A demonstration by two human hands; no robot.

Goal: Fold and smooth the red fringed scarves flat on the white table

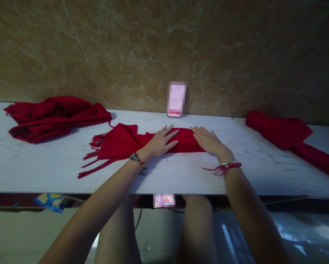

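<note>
A red fringed scarf (120,143) lies on the white wood-grain table in front of me, its tassels spread toward the left. The scarf's right part is folded into a flat, narrow band. My left hand (159,142) presses on the middle of this band, palm down with fingers spread. At the band's right end rests my right hand (207,139), also flat, its fingers stretched out over the cloth. Both hands touch the scarf without gripping it. The cloth under the palms is hidden.
Another red scarf lies bunched (57,117) at the left back, and a red cloth (282,130) lies at the right. A blurred phone (177,99) leans against the brown marbled wall (153,44). Under the table's front edge (104,191) sits a blue and yellow packet (51,201).
</note>
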